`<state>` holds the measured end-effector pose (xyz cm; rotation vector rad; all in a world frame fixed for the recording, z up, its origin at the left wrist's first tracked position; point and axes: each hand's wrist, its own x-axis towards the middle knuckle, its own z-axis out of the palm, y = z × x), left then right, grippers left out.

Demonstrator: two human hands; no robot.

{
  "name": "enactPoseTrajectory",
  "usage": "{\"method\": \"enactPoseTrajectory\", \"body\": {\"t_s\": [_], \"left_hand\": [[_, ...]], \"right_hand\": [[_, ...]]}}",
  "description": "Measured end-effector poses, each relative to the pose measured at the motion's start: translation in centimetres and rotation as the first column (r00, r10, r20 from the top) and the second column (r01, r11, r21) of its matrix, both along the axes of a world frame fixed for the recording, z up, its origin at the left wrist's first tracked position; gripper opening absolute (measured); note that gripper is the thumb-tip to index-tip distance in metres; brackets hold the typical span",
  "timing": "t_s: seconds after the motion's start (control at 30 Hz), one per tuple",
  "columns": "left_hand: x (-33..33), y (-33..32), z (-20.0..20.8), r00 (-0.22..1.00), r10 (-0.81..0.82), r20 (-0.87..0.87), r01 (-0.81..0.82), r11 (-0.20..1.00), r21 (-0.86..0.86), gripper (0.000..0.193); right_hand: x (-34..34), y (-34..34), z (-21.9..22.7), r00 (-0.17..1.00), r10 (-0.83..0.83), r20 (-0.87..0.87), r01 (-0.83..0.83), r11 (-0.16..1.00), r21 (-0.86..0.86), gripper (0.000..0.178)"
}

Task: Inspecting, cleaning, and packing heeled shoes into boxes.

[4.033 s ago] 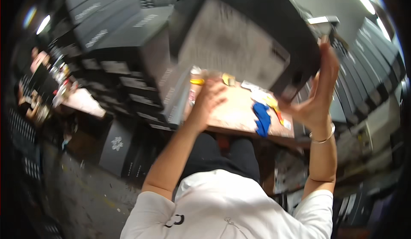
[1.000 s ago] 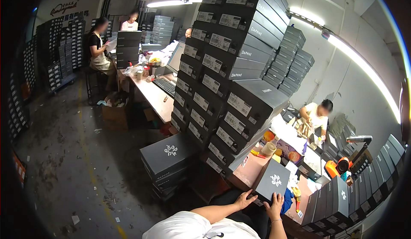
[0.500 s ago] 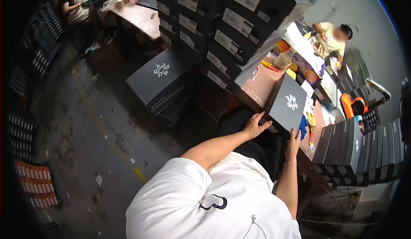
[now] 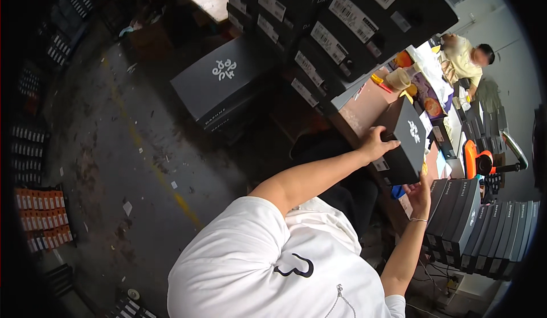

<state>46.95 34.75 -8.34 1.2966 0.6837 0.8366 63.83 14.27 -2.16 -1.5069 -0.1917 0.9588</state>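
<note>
A dark grey shoe box (image 4: 405, 141) with a pale printed mark on its lid is between my hands, tilted over the worktable (image 4: 364, 108). My left hand (image 4: 376, 146) grips its left edge, thumb on the lid and fingers around the side. At the near right corner, my right hand (image 4: 419, 197) holds the box with its fingertips; part of that grip is hidden behind the hand. Something blue (image 4: 397, 192) lies on the table just beneath the box.
Tall stacks of labelled shoe boxes (image 4: 342, 22) rise ahead. More boxes stand in a row (image 4: 456, 215) at the right, others on a low pile (image 4: 228, 81) at the left. An orange tool (image 4: 470, 158) sits beyond the table, near a person in a pale shirt (image 4: 468, 64).
The shoe box has tipped, its left side now higher, with both hands still on it. My left hand has moved up along with it. The whole view has also shifted.
</note>
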Motion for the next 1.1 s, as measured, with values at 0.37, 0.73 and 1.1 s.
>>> {"method": "enactPoseTrajectory", "body": {"t_s": [0.37,0.73,1.1], "left_hand": [[-4.1,1.1,4.2,0.996,0.040,-0.079,0.001,0.889,0.459,0.072],[-5.3,4.1,1.1,0.890,0.382,0.250,-0.454,0.800,0.393,0.077],[-7.5,0.5,-9.2,0.981,0.068,-0.183,-0.084,0.993,-0.078,0.042]], "right_hand": [[-4.0,5.4,0.7,0.949,-0.273,0.155,0.165,0.854,0.493,0.039],[-15.3,10.8,1.5,0.583,0.574,0.575,-0.437,0.818,-0.374,0.052],[-21.0,13.9,-3.1,-0.082,0.879,0.469,-0.387,0.406,-0.828,0.012]]}}
